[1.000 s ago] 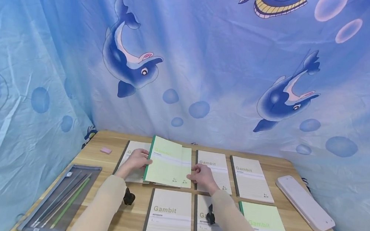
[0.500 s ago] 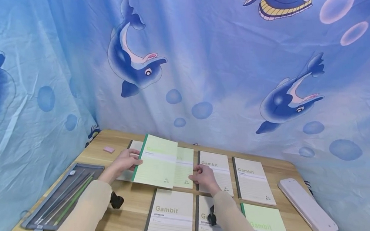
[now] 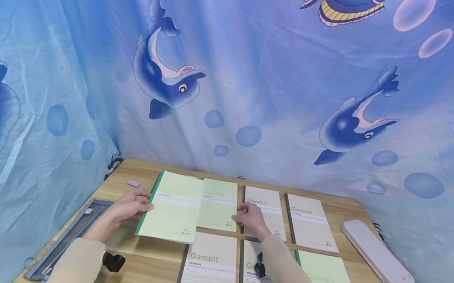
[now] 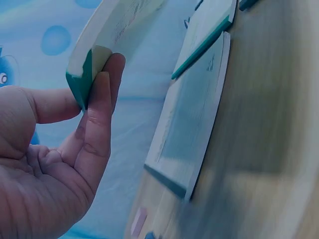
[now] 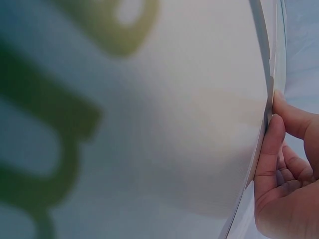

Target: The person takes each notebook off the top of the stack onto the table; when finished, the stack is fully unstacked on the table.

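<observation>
Pinching green notebook (image 3: 171, 207) at its spine: left hand (image 3: 130, 205) | long axis running away from person | thin, flat, matte | right hand (image 3: 249, 217) seemingly gripping second green notebook (image 3: 218, 203) edge | wooden surface (image 3: 149, 261)

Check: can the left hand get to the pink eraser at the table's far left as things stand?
Probably not yet: the left hand grips a green notebook. The pink eraser lies nearby, bare table between.

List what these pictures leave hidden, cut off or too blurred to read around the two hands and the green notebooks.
- Head view: the lifted green notebook held by the left hand covers what lies under it.
- Head view: the pencil case is cut by the left arm.
- Right wrist view: the notebook cover fills the frame, its print blurred; the right hand is cut off by the edge.
- Left wrist view: the table is motion-blurred.
</observation>
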A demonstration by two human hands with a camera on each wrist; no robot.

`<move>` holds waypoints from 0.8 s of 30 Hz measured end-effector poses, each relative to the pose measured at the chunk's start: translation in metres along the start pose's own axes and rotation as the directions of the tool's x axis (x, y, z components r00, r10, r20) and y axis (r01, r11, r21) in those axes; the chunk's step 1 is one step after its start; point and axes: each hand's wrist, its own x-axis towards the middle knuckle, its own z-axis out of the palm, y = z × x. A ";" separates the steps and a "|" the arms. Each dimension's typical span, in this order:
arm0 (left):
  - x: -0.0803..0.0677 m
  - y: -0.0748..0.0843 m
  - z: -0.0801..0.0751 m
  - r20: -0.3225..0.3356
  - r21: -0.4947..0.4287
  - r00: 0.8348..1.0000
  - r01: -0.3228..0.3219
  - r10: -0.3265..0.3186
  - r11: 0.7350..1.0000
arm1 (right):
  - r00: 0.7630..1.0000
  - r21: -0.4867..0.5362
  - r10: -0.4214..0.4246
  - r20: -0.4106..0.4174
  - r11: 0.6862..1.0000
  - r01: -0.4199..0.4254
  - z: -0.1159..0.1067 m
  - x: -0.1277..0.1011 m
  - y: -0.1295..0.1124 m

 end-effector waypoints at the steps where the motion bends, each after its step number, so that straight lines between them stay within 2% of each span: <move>1: -0.004 -0.001 -0.003 0.000 0.001 1.000 0.007 -0.007 1.000 | 1.000 0.006 0.006 0.001 1.000 -0.006 0.000 0.000 -0.001; 8: -0.039 -0.017 -0.020 0.008 -0.050 1.000 -0.019 0.020 0.999 | 1.000 0.020 0.000 0.029 1.000 -0.001 0.002 -0.002 -0.003; 10: -0.048 -0.022 -0.023 -0.005 -0.066 1.000 -0.002 0.001 0.998 | 0.999 0.018 -0.002 0.034 1.000 0.002 0.002 -0.003 -0.004; 14: -0.061 -0.032 -0.023 0.010 -0.086 1.000 0.015 -0.014 0.996 | 1.000 0.006 0.003 0.020 1.000 -0.004 0.001 -0.002 -0.004; 20: -0.076 -0.047 -0.016 0.065 -0.100 0.997 0.058 -0.052 0.993 | 1.000 -0.018 0.012 0.009 1.000 -0.012 -0.001 0.000 -0.006; 24: -0.084 -0.059 -0.017 0.146 -0.100 0.989 0.038 -0.023 0.994 | 1.000 -0.016 0.015 0.013 1.000 -0.015 -0.002 0.000 -0.007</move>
